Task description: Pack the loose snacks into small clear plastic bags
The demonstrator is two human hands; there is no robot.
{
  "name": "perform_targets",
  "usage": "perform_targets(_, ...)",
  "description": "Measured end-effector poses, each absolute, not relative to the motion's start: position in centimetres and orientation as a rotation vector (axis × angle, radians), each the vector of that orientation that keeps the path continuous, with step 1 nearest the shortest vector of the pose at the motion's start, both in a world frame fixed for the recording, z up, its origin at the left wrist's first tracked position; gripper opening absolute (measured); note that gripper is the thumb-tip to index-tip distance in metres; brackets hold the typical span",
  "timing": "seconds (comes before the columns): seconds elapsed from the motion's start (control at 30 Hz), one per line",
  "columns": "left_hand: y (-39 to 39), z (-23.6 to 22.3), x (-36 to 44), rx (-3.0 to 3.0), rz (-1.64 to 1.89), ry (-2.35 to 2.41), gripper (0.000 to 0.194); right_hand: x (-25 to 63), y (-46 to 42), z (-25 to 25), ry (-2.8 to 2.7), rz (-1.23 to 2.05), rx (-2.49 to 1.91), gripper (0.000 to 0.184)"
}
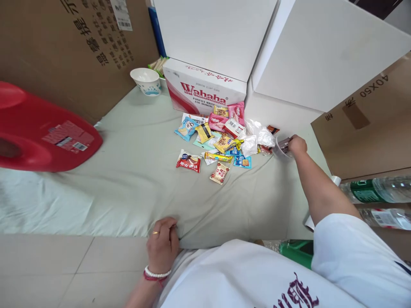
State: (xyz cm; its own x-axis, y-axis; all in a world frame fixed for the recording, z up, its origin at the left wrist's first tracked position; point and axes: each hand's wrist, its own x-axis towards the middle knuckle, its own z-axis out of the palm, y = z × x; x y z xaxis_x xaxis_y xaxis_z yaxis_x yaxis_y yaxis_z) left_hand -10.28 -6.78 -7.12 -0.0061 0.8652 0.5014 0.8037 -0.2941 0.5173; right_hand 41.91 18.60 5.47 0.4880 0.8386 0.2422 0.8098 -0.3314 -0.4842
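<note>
the person's two hands are well apart from each other. the right hand (297, 145) is stretched far forward, at the right end of the snack pile, and its fingers are bent close to a clear cup (283, 151) and a dark item (284, 143) that shows at this cup; i cannot tell if the fingers are closed on the item, on the cup rim, or on both. the clear cup stands on the pale green cloth (128, 179), just beside a crumpled clear plastic bag (255, 137). the left hand (163, 241) rests at the near edge of the cloth with its fingers curled; i cannot tell whether it pinches the cloth. on its wrist there is a white bead bracelet (157, 272). between the hands and the white wahaha carton (180, 92) lie many small wrapped snacks, partly one over another: pink packets (217, 122), a light blue packet (187, 129), a long yellow packet (218, 157). a red and white packet (189, 164) and a cream packet (220, 173) lie at the near side of the pile. a paper cup (150, 87) is left of the carton, and a big red jug (64, 139) is at the far left.
</note>
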Motion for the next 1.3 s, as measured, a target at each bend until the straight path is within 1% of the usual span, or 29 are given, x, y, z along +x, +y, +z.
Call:
perform_targets(0.07, -6.9, -7.9, -10.0, 2.221, 1.232, 1.884, 0.021, 41.8, 19.2, 5.3, -1.331, -0.026, -2.281, 0.025)
perform_targets(0.1, -7.0, -8.2, -9.8, 2.241, 1.248, 1.916, 0.021, 41.7, 19.4, 5.5, -1.334, -0.111, -2.293, 0.023)
perform_targets(0.2, -6.9, -8.9, -9.6, 2.285, 1.26, 1.965, 0.021, 40.4, 19.3, 6.4, -1.428, -0.361, -2.17, 0.032)
perform_targets(0.27, -6.8, -9.0, -9.6, 2.314, 1.257, 1.966, 0.022, 38.5, 18.9, 6.5, -1.569, -0.365, -2.056, 0.034)
perform_targets(0.4, -6.7, -9.0, -9.6, 2.296, 1.249, 1.97, 0.021, 33.3, 18.2, 4.2, -2.166, -0.077, -1.811, 0.028)
perform_targets(0.47, -6.7, -8.7, -9.6, 2.245, 1.247, 1.96, 0.019, 31.2, 18.2, 2.5, -2.271, 0.084, -1.781, 0.022)
perform_targets(0.53, -6.7, -8.0, -9.7, 2.16, 1.255, 1.895, 0.019, 30.0, 17.9, 1.4, -2.116, 0.202, -1.814, 0.011)
perform_targets(0.57, -6.8, -7.4, -9.9, 2.095, 1.258, 1.852, 0.019, 29.7, 17.5, 1.2, -2.027, 0.222, -1.818, 0.01)
perform_targets(0.63, -6.9, -6.1, -10.1, 1.932, 1.255, 1.771, 0.019, 29.3, 16.0, 1.2, -1.813, 0.249, -1.778, 0.015)
perform_targets(0.67, -6.9, -5.3, -10.1, 1.854, 1.247, 1.734, 0.018, 29.1, 14.8, 1.4, -1.669, 0.311, -1.734, 0.018)
perform_targets(0.73, -6.7, -3.8, -9.6, 1.729, 1.211, 1.641, 0.016, 27.9, 11.5, 1.6, -1.283, 0.614, -1.582, 0.021)
perform_targets(0.8, -6.1, -2.4, -8.1, 1.65, 1.157, 1.499, 0.017, 25.7, 7.6, 1.5, -0.897, 1.055, -1.378, 0.027)
perform_targets(0.83, -5.6, -1.8, -7.1, 1.613, 1.126, 1.42, 0.019, 24.3, 5.7, 1.3, -0.763, 1.255, -1.3, 0.03)
perform_targets(0.9, -4.1, -0.9, -4.5, 1.54, 1.082, 1.301, 0.016, 21.4, 2.2, 0.8, -0.579, 1.551, -1.208, 0.032)
perform_targets(0.93, -3.2, -0.6, -3.3, 1.513, 1.063, 1.242, 0.023, 20.1, 0.9, 0.6, -0.521, 1.65, -1.189, 0.032)
perform_targets(0.97, -2.3, -0.6, -2.1, 1.507, 1.042, 1.197, 0.043, 19.0, -0.1, 0.4, -0.482, 1.722, -1.182, 0.031)
perform_targets(1.0, -1.3, -0.6, -1.2, 1.509, 1.038, 1.175, 0.059, 18.3, -0.9, 0.3, -0.454, 1.773, -1.179, 0.031)
perform_targets(1.03, -0.4, -0.7, -0.5, 1.491, 1.042, 1.165, 0.061, 18.0, -1.3, 0.3, -0.432, 1.803, -1.177, 0.03)
perform_targets(1.07, 0.4, -1.0, -0.2, 1.453, 1.045, 1.171, 0.053, 18.0, -1.6, 0.4, -0.41, 1.817, -1.172, 0.029)
perform_targets(1.13, 1.9, -1.5, -0.4, 1.34, 1.045, 1.21, 0.029, 18.8, -1.7, 0.6, -0.362, 1.837, -1.153, 0.026)
perform_targets(1.17, 2.4, -1.7, -0.8, 1.28, 1.045, 1.241, 0.024, 19.5, -1.7, 0.8, -0.344, 1.86, -1.138, 0.024)
perform_targets(1.3, 3.1, -2.1, -3.0, 1.106, 1.145, 1.391, 0.025, 21.5, -1.9, 0.9, -0.398, 1.978, -1.077, 0.018)
